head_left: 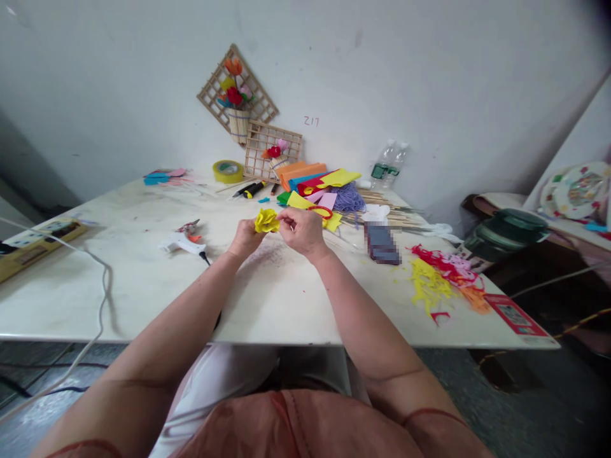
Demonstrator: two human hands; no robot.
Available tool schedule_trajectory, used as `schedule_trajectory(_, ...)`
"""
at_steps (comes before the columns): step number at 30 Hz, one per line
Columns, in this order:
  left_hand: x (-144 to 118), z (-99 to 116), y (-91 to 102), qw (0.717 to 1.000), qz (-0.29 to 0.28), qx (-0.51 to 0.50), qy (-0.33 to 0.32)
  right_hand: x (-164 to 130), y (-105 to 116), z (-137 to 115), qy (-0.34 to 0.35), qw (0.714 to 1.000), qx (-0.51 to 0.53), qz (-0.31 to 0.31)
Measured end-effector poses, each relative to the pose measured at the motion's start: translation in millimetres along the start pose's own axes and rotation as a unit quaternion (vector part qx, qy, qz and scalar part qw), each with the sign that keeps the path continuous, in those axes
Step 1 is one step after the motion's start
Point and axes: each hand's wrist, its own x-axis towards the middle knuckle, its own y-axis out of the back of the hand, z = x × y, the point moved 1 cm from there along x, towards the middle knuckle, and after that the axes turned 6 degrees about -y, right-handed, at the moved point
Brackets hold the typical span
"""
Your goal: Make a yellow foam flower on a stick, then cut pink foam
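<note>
Head view: both forearms reach up from the bottom edge and meet at centre frame, over the tabletop. Left hand is curled closed around the base of a yellow flower. Right hand is closed too, thumb and forefinger pinching the flower's right edge. Flower sits between the hands, just above the tabletop. Left of the hands lies a glue gun. Behind them, foam sheets are piled against the wall. At upper centre a small woven pot on a lattice holds paper flowers. Scraps lie at right.
</note>
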Motion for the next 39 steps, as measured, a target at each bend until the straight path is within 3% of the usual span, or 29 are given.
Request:
schedule_trajectory(14, 0, -1, 0.2, 1.000, -0.013, -0.024, -0.006, 0, -3, 0, 0.013, 1.000, -0.008, -0.011)
schedule_trajectory(28, -4, -17, -5.5, 0.998, -0.019, -0.062, 0.004, 0, -2, 0, 0.016, 1.000, -0.004, -0.027)
schedule_trajectory(32, -4, -8, -4.6, 0.997, -0.034, -0.073, 0.010, 0, 1, 2, 0.046, 0.998, -0.030, -0.025)
schedule_trajectory(39, -2, 18, -4.6, 0.991, -0.069, -0.074, 0.081, 3, 8, 5, 0.134, 0.988, -0.065, -0.033)
